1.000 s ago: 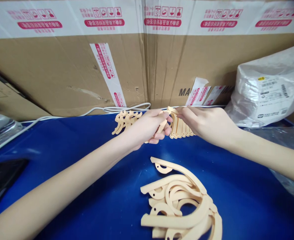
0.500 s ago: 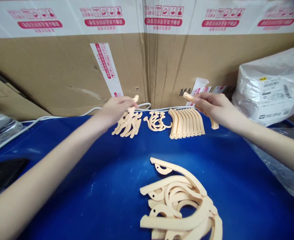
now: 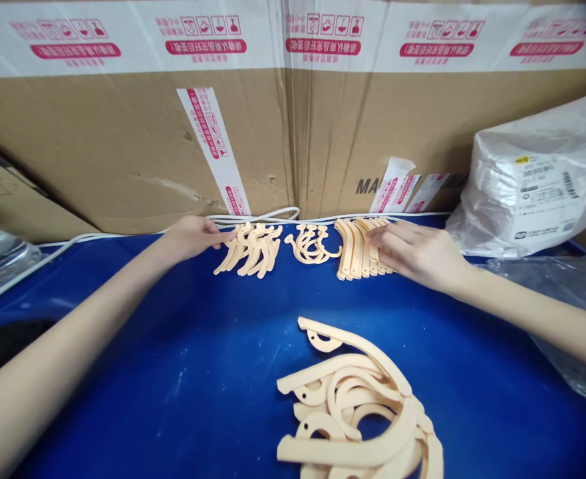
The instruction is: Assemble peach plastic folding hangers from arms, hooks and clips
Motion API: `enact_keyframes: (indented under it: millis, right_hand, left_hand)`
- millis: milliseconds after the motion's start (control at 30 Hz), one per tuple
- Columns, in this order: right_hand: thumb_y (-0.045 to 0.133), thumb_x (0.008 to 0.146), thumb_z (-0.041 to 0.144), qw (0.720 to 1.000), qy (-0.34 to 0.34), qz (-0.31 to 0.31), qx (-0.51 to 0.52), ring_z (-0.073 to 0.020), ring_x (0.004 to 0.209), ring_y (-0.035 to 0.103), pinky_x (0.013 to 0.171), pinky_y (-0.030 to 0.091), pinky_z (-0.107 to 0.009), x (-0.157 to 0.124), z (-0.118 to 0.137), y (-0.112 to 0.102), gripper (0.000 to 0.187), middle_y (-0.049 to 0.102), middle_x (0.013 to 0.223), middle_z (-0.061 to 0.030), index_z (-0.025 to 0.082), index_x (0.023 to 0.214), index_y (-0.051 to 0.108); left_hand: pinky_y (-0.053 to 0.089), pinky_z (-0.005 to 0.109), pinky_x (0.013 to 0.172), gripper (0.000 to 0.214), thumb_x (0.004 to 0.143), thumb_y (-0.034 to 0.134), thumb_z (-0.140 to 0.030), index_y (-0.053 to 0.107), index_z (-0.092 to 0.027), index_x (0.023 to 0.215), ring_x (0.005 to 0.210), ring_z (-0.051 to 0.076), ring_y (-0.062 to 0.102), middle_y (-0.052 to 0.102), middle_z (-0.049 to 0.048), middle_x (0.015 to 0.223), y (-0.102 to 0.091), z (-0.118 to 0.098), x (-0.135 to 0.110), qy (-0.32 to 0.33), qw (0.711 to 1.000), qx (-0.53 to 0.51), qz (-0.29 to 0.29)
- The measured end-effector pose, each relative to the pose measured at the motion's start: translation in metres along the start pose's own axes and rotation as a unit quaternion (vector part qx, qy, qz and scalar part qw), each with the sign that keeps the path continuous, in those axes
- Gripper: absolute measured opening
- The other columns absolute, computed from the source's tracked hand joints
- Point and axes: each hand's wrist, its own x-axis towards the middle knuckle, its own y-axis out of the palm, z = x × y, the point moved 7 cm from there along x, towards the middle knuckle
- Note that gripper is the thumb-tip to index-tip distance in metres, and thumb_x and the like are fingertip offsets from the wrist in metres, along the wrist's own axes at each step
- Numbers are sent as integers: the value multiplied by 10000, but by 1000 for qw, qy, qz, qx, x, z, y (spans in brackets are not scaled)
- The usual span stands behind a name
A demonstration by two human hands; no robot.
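Observation:
My left hand (image 3: 193,239) is at the back left of the blue table, thumb and fingers pinched at the upper end of a beige curved hanger arm. That arm lies at the left edge of a loose group of slim curved arms (image 3: 255,253). On the right, my right hand (image 3: 417,256) reaches over a neat row of wider hanger arms (image 3: 350,249), its fingers closed on one of them and hiding part of the row. Between the two groups lie several beige hooks (image 3: 313,246). Nearer to me is a pile of assembled folding hangers (image 3: 352,399).
Cardboard boxes (image 3: 147,133) stand along the back of the blue table (image 3: 197,359). A white cable (image 3: 267,216) runs along their base. A wrapped white parcel (image 3: 542,179) and clear plastic (image 3: 572,313) lie at the right. A dark object (image 3: 3,346) sits at the left.
My left hand has moved left and down to the left edge of the slim arms. My right hand has lowered its hanger arm onto the row, moving slightly left.

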Motion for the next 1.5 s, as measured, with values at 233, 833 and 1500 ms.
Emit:
enact_keyframes:
  millis: [233, 833, 1500]
  right_hand:
    - [422, 965, 210, 999, -23, 34, 28, -225, 972, 658, 741, 516, -309, 0, 7, 4, 172, 677, 1094, -113, 147, 956, 581]
    - [427, 959, 222, 987, 26, 50, 149, -234, 1006, 644, 799, 523, -342, 6, 19, -7, 221, 677, 1099, -103, 155, 977, 637]
    - [475, 945, 389, 899, 233, 59, 366, -140, 650, 619, 573, 447, -253, 34, 32, -42, 240, 686, 805, -16, 213, 1015, 621]
  left_hand:
    - [206, 296, 523, 328, 795, 551, -488, 505, -220, 611, 557, 124, 487, 481, -26, 502, -13, -34, -33, 51, 993, 48, -100]
    - [424, 262, 777, 166, 913, 553, -248, 633, -209, 1053, 896, 163, 592, 649, -1, 934, 81, -137, -132, 304, 902, -24, 307]
    - [414, 210, 601, 73, 789, 646, -196, 621, -131, 768, 625, 80, 497, 538, -19, 684, 82, -127, -117, -42, 806, -547, 223]
